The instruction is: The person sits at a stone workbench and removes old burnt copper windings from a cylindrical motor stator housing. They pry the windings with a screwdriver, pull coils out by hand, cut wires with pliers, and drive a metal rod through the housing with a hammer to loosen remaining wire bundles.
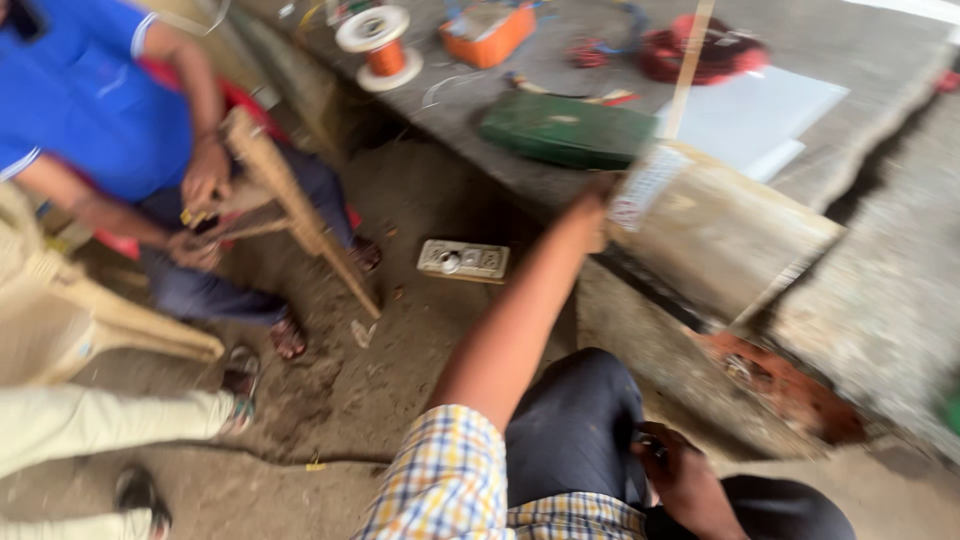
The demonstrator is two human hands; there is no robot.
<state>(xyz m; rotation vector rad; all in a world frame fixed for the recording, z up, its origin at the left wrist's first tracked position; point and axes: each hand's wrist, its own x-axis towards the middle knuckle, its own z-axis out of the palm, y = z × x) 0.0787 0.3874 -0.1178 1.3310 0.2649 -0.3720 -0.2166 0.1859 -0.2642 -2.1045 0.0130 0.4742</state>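
Note:
My left hand reaches forward from a checked sleeve and grips the near edge of a beige cardboard box with a white label. The box leans tilted against the edge of a grey concrete ledge. My right hand rests low against my dark trousers, fingers curled. Blur hides whether it holds anything.
A person in a blue shirt sits at the left holding a wooden frame. A socket board lies on the dirt floor. On the ledge are a copper wire spool, an orange box, a green pouch and a white sheet.

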